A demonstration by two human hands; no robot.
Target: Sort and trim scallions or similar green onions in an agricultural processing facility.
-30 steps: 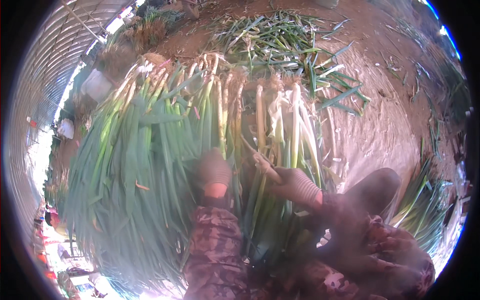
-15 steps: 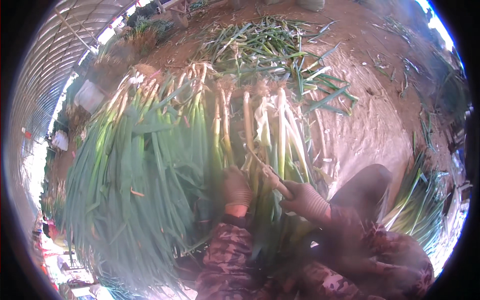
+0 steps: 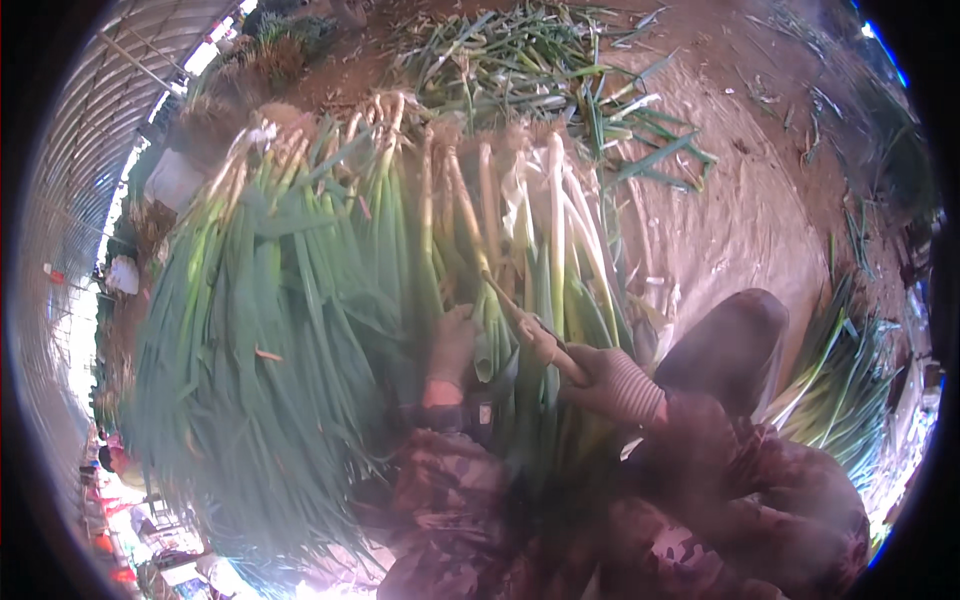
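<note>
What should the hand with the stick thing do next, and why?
Probably slide the thin tool a little further along the pale stalks. The right hand holds it with its tip among them, while the left hand steadies the green onion bundle.

Whole view is hazy, so my left grip (image 3: 452, 345) is a soft smear and I can't make out its fingers against the green onions (image 3: 300, 300). The thin tool (image 3: 525, 325) in my right grip (image 3: 610, 380) blurs out at its tip among the stalks. Lower leaf ends melt into glare, and my sleeves (image 3: 450, 500) get cut off at the bottom edge.
</note>
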